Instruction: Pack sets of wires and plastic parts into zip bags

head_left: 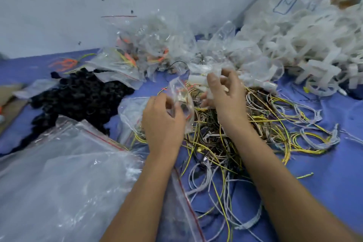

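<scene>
My left hand [162, 118] is pinching a small zip bag [181, 96] in curled fingers above the wire tangle [245, 133] at the middle of the blue desk [334, 173], while my right hand [224, 92] is gripping a white plastic part [198, 80] beside the bag's mouth.

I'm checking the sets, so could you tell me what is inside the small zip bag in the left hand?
Through the small zip bag, gripped by the left hand, thin wire strands show; blur and fingers hide any plastic part.
</scene>
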Demonstrator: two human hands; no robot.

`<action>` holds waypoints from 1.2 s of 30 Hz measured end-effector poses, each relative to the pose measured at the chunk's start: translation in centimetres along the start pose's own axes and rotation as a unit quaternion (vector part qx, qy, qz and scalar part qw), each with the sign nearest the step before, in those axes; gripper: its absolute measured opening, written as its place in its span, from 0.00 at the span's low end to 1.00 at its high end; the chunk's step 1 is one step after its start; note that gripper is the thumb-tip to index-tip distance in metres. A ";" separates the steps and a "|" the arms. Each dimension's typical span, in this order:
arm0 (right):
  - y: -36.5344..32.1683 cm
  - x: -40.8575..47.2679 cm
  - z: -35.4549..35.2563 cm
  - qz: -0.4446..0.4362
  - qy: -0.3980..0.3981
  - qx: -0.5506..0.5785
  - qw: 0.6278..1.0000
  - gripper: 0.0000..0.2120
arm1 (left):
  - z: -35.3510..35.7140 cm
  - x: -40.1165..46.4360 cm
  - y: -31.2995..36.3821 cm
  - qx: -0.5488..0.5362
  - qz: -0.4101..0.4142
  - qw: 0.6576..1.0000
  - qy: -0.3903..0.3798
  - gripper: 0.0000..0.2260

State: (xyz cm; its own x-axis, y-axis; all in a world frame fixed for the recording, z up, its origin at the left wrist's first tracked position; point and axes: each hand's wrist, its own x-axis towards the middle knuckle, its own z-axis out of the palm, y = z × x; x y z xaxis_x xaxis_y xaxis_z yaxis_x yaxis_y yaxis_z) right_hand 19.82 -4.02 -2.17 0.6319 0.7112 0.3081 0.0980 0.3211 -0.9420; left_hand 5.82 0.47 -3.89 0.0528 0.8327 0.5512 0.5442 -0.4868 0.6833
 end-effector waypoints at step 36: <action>-0.6 -2.9 1.5 0.036 -0.153 0.075 0.985 0.28 | -0.7 -0.9 1.1 -0.114 0.117 0.982 0.099 0.03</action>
State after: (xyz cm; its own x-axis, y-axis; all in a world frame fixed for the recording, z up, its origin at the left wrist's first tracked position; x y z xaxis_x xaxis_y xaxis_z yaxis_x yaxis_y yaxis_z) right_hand 16.77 -5.34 -2.32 0.3702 0.8830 0.2884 -0.0687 0.3356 -0.9395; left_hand 5.74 -1.01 -3.32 -0.0225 0.6343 0.7728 0.3339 -0.7238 0.6038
